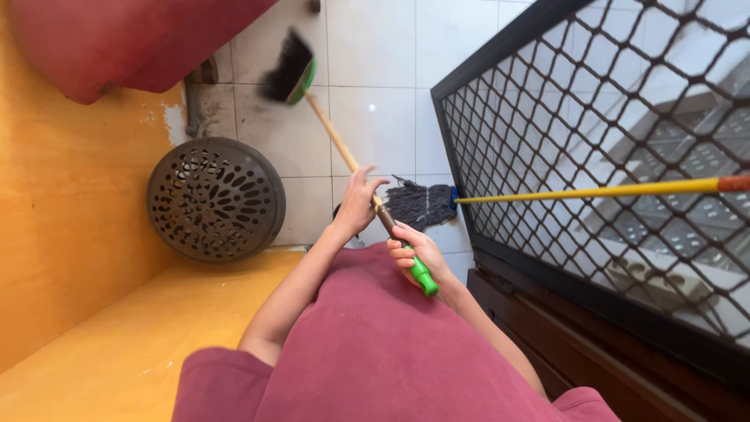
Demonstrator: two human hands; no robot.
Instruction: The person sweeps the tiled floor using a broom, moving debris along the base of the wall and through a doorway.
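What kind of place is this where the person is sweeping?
Probably a balcony or washing corner of a home: a white tiled floor, a black metal mesh grille looking outdoors, and a mop lying nearby. Both hands hold a broom.

I read this as a home balcony or utility corner: white floor tiles (375, 47) at twelve o'clock, an orange-painted wall (70, 234) at nine, a black diamond-mesh grille (609, 141) at two, a mop (422, 203) propped beside it.
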